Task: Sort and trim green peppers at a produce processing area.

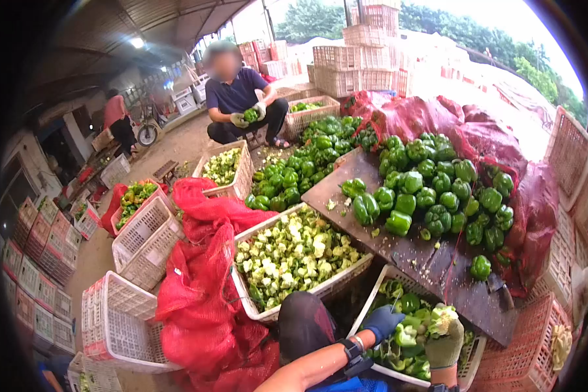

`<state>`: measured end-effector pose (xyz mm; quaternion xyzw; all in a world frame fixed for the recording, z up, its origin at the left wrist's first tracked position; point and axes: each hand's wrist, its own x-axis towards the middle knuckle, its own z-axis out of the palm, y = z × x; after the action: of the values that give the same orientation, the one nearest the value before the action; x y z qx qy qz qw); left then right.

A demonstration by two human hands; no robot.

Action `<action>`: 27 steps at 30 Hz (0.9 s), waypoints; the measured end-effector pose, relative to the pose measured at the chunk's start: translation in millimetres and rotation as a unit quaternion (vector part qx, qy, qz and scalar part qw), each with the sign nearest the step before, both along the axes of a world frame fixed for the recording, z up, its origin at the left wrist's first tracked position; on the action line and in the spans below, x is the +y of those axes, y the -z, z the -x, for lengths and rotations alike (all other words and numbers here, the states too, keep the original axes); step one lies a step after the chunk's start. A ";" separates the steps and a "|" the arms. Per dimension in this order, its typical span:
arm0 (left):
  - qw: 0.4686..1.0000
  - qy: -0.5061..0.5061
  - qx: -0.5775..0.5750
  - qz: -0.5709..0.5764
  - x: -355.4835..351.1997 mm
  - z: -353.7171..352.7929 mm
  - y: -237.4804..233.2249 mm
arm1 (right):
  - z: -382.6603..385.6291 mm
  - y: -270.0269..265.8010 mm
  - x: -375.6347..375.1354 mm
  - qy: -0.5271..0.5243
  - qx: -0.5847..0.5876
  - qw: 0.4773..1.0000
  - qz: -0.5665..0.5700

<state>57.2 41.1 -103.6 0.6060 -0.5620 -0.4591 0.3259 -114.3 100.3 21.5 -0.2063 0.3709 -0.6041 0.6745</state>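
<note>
My left hand, in a dark blue glove, is closed over the white crate at the bottom; a thin blade seems to rise from it. Right of it, my right hand, in a pale greenish glove, grips a pepper core with whitish seeds. Cut green pepper pieces fill the crate below both hands. Beyond it, whole green peppers are heaped on a dark board. A second crate, full of pale cores, stands to the left.
A seated person in gloves holds a green pepper across the pile. Red mesh sacks lie left, with empty crates beside them. A knife-like tool rests at the board's right edge. Another person stands farther back.
</note>
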 end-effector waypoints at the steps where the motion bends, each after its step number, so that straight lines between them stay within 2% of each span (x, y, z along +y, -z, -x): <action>1: 0.997 -0.008 -0.014 -0.074 -4.0 -3.2 -15.5 | 9.7 9.5 -7.4 -0.006 0.013 1.000 0.008; 3: 0.999 0.016 -0.003 -0.029 -4.3 -13.2 -50.0 | 30.4 25.1 -6.8 -0.033 0.145 0.988 0.030; 4: 0.998 0.055 0.025 0.000 -6.9 -12.4 -51.1 | 43.7 56.5 -7.0 -0.053 0.319 0.946 0.038; 5: 0.993 0.099 0.049 0.035 -9.9 -8.0 -44.4 | 51.8 78.5 -22.9 -0.057 0.483 0.873 0.044; 7: 0.988 0.126 0.084 -0.007 -5.0 6.6 -48.6 | 18.2 33.3 1.4 -0.073 0.586 0.803 0.083; 9: 0.982 0.175 0.011 0.069 9.2 12.5 -85.5 | 0.5 22.1 -4.7 -0.113 0.728 0.676 0.015; 10: 0.975 0.197 -0.025 0.096 17.3 11.6 -94.9 | -7.7 27.9 -0.8 -0.023 0.764 0.625 0.158; 11: 0.968 0.202 -0.046 0.144 16.4 9.2 -83.2 | -6.4 28.0 0.8 -0.055 0.782 0.602 0.150; 12: 0.958 0.213 -0.060 0.185 9.2 7.1 -54.7 | -5.7 28.9 2.6 -0.029 0.782 0.591 0.196; 13: 0.900 0.247 -0.121 0.339 8.1 2.5 -35.0 | -0.9 22.8 2.2 -0.061 0.741 0.643 0.184; 14: 0.816 0.242 -0.182 0.493 6.5 -2.2 -15.2 | 4.0 20.2 8.2 -0.051 0.670 0.710 0.209; 15: 0.805 0.263 -0.255 0.467 6.9 -11.8 -25.0 | -2.5 -3.5 13.2 -0.096 0.560 0.818 0.089; 16: 0.832 0.203 -0.169 0.488 5.0 -17.6 -11.9 | -4.7 2.8 18.2 -0.045 0.480 0.868 0.118; 17: 0.917 0.253 -0.024 0.308 9.3 -21.0 -26.1 | -7.3 2.0 19.0 -0.011 0.428 0.900 0.082; 18: 0.947 0.218 0.227 0.072 13.9 -24.2 -40.0 | -2.8 10.0 19.9 0.030 0.457 0.880 0.125; 19: 0.918 0.107 0.370 -0.097 19.2 -27.2 -54.3 | -4.3 5.2 24.8 0.041 0.425 0.900 0.084; 20: 0.903 0.118 0.409 -0.060 20.6 -19.5 -97.2 | -0.6 15.8 24.6 0.050 0.410 0.905 0.100; 21: 0.888 0.117 0.444 -0.029 27.2 -16.7 -113.8 | -1.4 8.3 25.2 0.036 0.417 0.902 0.104; 23: 0.887 0.074 0.430 -0.151 26.5 -27.6 -109.5 | -7.0 -13.0 26.9 -0.046 0.261 0.964 0.005; 24: 0.890 0.035 0.441 -0.110 28.7 -19.5 -116.9 | -9.2 -9.5 26.5 -0.055 0.265 0.963 0.020; 25: 0.895 0.050 0.431 -0.108 30.6 -19.9 -125.8 | -15.5 -14.1 26.6 -0.041 0.263 0.963 0.032; 27: 0.915 0.091 0.393 -0.036 30.7 -17.4 -135.4 | -20.3 -19.9 27.2 -0.042 0.305 0.951 0.004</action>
<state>74.6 71.8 31.8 0.3349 -0.4242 -0.7076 0.4552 -94.0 127.5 41.4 -0.3985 0.5476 -0.4851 0.5531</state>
